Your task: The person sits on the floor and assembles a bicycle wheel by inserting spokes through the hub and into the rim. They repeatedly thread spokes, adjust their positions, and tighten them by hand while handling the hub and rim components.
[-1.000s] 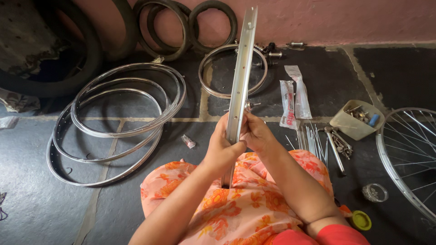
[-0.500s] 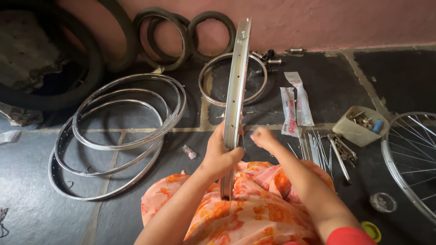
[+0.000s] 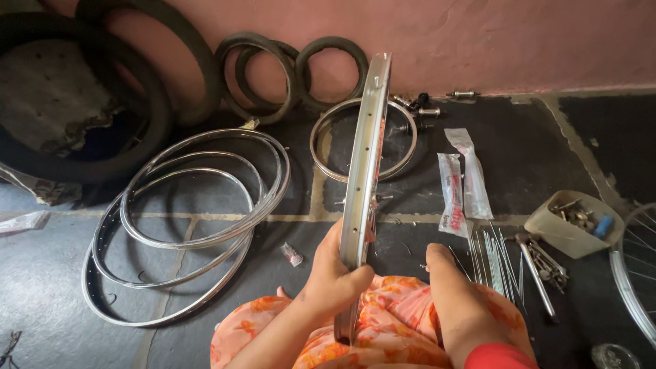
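I hold a shiny metal bicycle wheel rim upright and edge-on over my lap, which is covered in orange floral cloth. My left hand is wrapped around the rim's lower part. My right hand rests on my right knee, off the rim, with the fingers together and nothing visible in it. Loose steel spokes lie on the floor just right of that hand.
Several bare rims are stacked on the floor at left, another rim behind. Tyres lean on the pink wall. Two plastic packets, a tray of small parts, a spoked wheel and hubs lie to the right.
My right hand has let go of the rim and dropped to my right knee. The left hand keeps its grip and the rim has tilted slightly.
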